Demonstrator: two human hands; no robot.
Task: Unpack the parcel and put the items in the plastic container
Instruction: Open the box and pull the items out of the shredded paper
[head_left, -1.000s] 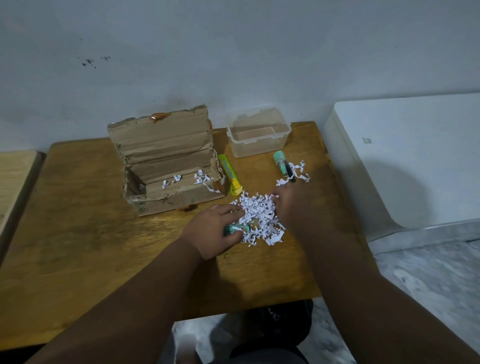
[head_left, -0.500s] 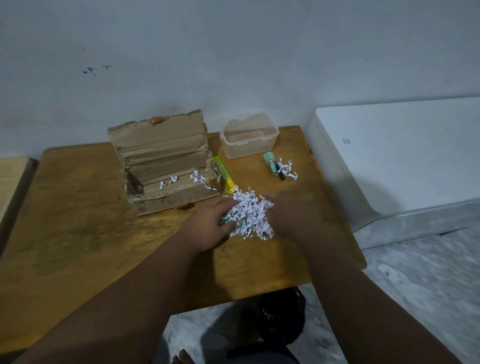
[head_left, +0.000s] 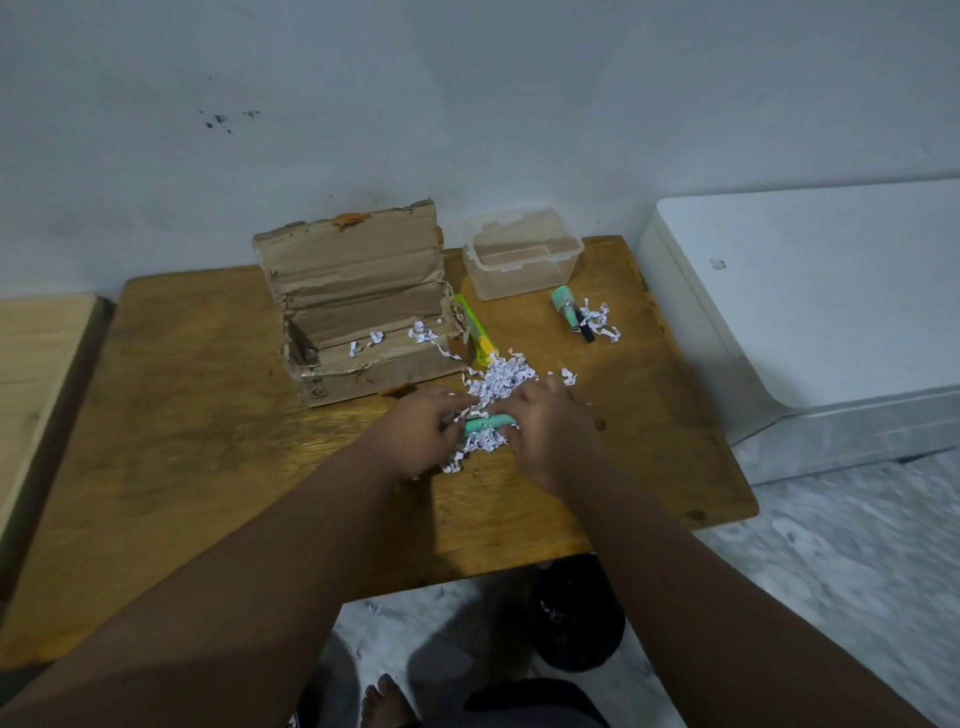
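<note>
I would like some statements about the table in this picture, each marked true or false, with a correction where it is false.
1. The plastic container holds two items. False: it looks empty.
2. Both hands are at the pile of shredded paper. True: the left hand and the right hand flank it.
3. A mint-green item lies between the hands. True.
4. The cardboard box is closed. False: its flap stands open.
5. The yellow-green item lies inside the box. False: it lies on the table beside it.
</note>
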